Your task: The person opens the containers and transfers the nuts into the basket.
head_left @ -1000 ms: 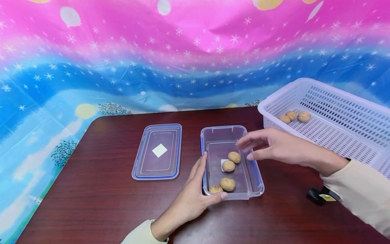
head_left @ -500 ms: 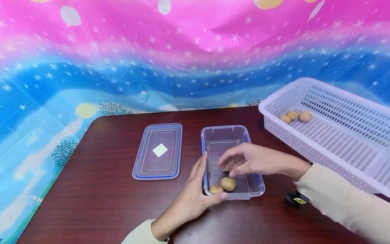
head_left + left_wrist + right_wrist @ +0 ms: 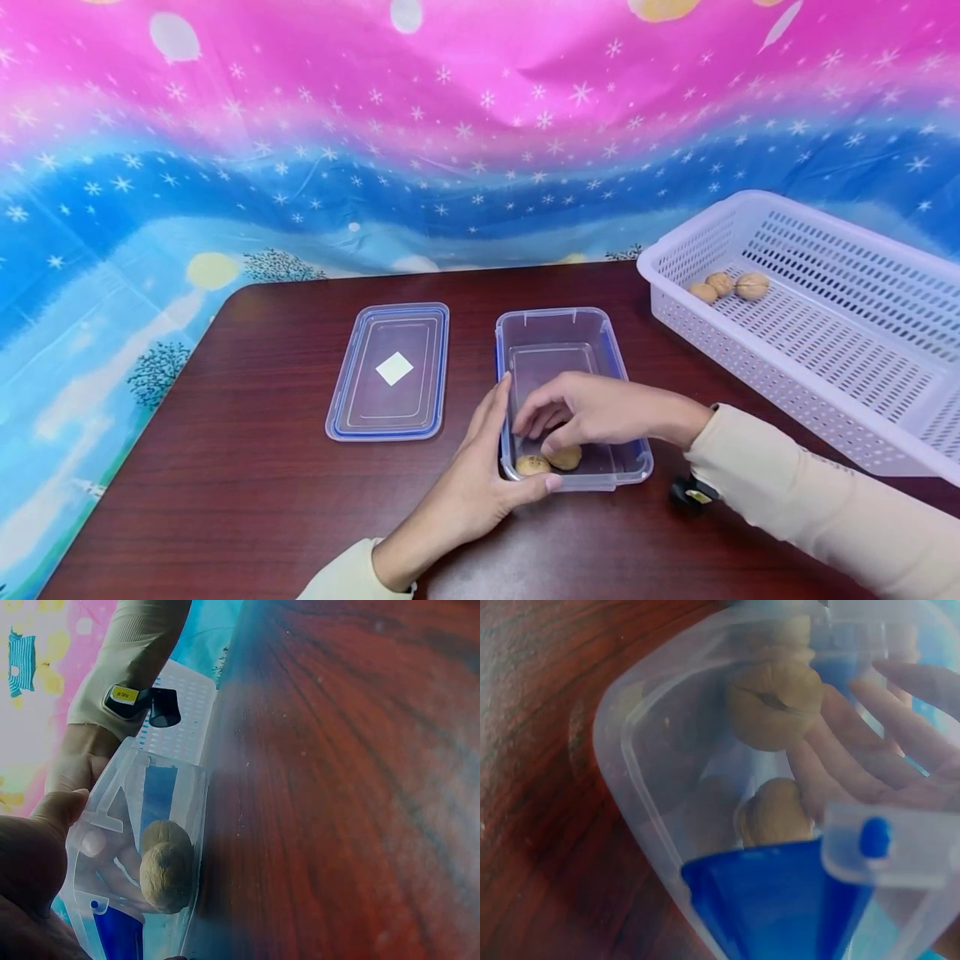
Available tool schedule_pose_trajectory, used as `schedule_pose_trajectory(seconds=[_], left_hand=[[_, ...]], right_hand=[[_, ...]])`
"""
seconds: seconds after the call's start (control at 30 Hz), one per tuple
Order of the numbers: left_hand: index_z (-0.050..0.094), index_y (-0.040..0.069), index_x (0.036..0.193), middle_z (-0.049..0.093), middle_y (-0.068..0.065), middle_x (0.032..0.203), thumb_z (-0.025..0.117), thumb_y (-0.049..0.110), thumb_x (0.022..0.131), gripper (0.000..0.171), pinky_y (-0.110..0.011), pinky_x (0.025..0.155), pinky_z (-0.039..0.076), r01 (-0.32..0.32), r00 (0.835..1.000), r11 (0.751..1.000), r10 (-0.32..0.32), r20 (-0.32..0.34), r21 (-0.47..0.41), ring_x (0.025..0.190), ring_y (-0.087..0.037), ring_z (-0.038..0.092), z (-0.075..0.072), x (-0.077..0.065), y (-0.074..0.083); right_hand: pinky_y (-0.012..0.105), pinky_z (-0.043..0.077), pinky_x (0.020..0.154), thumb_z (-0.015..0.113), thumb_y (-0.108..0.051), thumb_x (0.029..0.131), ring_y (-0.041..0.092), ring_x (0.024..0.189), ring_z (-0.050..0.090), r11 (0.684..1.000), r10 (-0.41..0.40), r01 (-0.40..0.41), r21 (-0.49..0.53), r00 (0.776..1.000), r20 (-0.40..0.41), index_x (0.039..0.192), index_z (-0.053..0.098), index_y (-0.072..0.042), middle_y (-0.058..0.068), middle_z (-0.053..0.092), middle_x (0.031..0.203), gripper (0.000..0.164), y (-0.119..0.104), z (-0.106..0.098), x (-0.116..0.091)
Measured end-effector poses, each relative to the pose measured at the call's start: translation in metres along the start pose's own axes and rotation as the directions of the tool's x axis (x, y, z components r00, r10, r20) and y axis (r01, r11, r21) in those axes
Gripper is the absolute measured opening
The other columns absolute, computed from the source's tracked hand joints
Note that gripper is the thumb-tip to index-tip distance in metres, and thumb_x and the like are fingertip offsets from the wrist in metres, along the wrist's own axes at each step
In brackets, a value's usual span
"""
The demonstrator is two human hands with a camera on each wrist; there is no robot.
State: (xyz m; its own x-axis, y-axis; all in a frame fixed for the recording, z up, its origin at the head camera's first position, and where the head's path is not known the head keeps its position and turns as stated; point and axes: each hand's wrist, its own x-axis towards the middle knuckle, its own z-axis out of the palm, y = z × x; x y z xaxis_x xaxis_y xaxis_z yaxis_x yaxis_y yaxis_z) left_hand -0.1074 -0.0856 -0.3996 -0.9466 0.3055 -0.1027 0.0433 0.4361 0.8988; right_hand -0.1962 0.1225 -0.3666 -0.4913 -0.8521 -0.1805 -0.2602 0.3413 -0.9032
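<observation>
Right hand (image 3: 596, 407) shifted nearer walnuts (image 3: 532, 466), fingers loosely bent, inside container (image 3: 553, 327)

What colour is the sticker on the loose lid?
Off-white: the sticker shows best in the head view.

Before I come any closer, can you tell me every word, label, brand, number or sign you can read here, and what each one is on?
None can be read for certain.
Yellow sticker on the black wrist camera: dark marks, too small and blurred to read.
White sticker on the lid: no writing shows.
Clear box and basket: no readable text seen.
</observation>
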Motion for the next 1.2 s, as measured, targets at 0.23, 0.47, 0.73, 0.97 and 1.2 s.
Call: schedule_pose_trajectory(seconds=[0.23,0.47,0.73,0.97,1.2], left_hand=[[0.007,0.033,0.17,0.014,0.006,0.175,0.09,0.041,0.08,0.122,-0.053,0.125,0.028,-0.007,1.0,1.0,0.007,0.001,-0.008,0.157,-0.021,0.027,-0.001,0.0,0.0],[0.007,0.029,0.17,0.016,0.002,0.175,0.088,0.041,0.082,0.121,-0.055,0.123,0.029,-0.035,0.999,0.999,0.035,-0.003,-0.024,0.156,-0.024,0.029,0.0,0.001,-0.001],[0.008,0.029,0.17,0.017,0.002,0.175,0.088,0.042,0.083,0.119,-0.056,0.123,0.029,-0.041,0.999,0.999,0.041,-0.006,-0.022,0.156,-0.026,0.03,0.001,0.002,-0.002],[0.009,0.029,0.17,0.018,0.002,0.175,0.089,0.041,0.082,0.119,-0.055,0.123,0.03,-0.039,0.999,0.999,0.039,-0.01,-0.024,0.156,-0.026,0.03,0.001,0.002,-0.002],[0.008,0.028,0.17,0.017,0.001,0.175,0.088,0.04,0.083,0.119,-0.056,0.124,0.028,-0.038,0.999,0.999,0.037,-0.007,-0.016,0.158,-0.027,0.027,0.001,0.002,-0.002]], right_hand=[[0.023,0.059,0.083,0.074,-0.002,0.086,0.012,0.096,0.074,0.993,0.026,-0.026,-0.117,1.0,-0.007,0.112,0.077,-0.005,0.002,0.08,0.101,0.027,-0.003,0.005,0.004],[0.022,0.056,0.081,0.07,0.005,0.083,0.009,0.092,0.07,0.996,0.033,-0.028,-0.082,0.998,0.06,0.11,0.076,-0.003,0.002,0.077,0.097,0.029,-0.003,0.008,0.007],[0.019,0.052,0.074,0.063,0.011,0.079,0.006,0.082,0.063,0.997,0.023,-0.016,-0.069,0.994,0.109,0.107,0.075,-0.003,-0.001,0.071,0.09,0.033,0.0,0.011,0.009],[0.022,0.054,0.074,0.064,0.012,0.076,0.002,0.08,0.061,0.991,-0.008,0.023,-0.131,0.994,0.112,0.104,0.076,-0.005,-0.004,0.069,0.087,0.034,0.002,0.011,0.01],[0.022,0.054,0.074,0.063,0.012,0.075,0.001,0.081,0.06,0.988,-0.013,0.03,-0.153,0.994,0.109,0.104,0.076,-0.006,-0.005,0.069,0.087,0.037,0.002,0.012,0.01]])
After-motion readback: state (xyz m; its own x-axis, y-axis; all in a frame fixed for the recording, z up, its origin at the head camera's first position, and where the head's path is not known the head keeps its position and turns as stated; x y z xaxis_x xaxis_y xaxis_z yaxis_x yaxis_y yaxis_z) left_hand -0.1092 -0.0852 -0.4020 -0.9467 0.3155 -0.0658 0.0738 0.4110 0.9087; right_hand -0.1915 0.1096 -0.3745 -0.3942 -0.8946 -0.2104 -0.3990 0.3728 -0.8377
